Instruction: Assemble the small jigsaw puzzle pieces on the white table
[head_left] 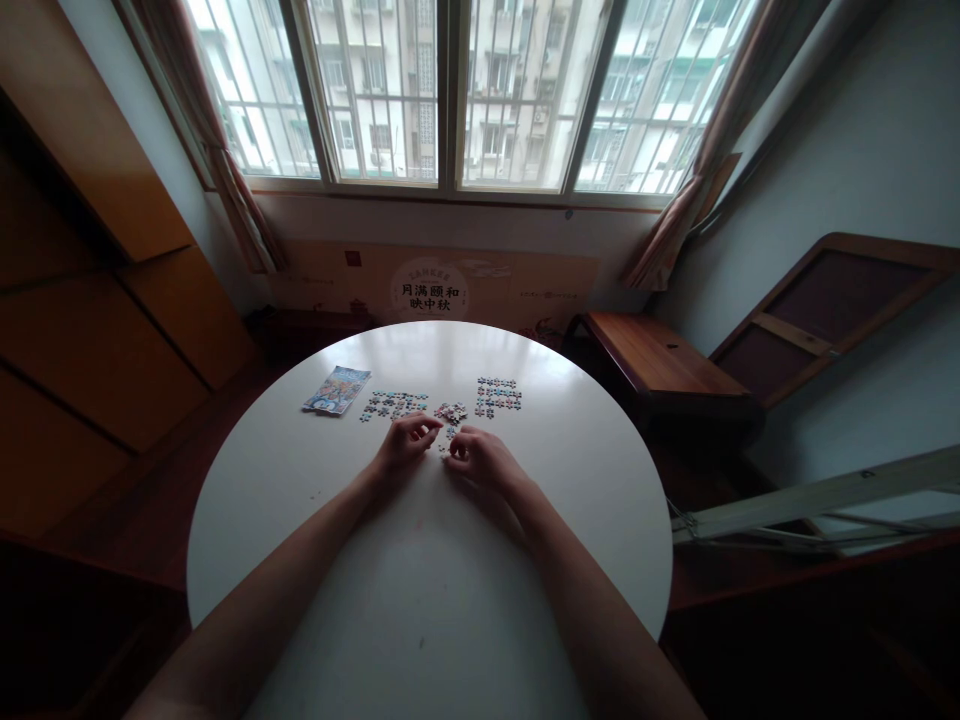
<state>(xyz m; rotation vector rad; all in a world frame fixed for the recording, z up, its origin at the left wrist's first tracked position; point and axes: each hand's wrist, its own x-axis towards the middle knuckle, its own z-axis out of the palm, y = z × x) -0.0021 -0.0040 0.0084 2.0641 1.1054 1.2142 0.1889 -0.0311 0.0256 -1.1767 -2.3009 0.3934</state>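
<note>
Both my hands rest near the middle of a round white table (315,520). My left hand (405,442) is curled, its fingertips pinched together by a small puzzle piece (448,436) that lies between the hands. My right hand (484,458) is also curled, fingers bent at that same piece. Just beyond my fingers sits a small heap of loose puzzle pieces (451,411). A joined patch of pieces (391,405) lies to the left of the heap, and another joined patch (499,395) lies to the right. What each hand grips is too small to make out.
A colourful picture card (337,389) lies on the table's far left. Beyond the table are a barred window (450,90), a printed cardboard panel (427,290) under the sill, a low wooden bench (660,365) at right, and wooden cabinets (97,300) at left.
</note>
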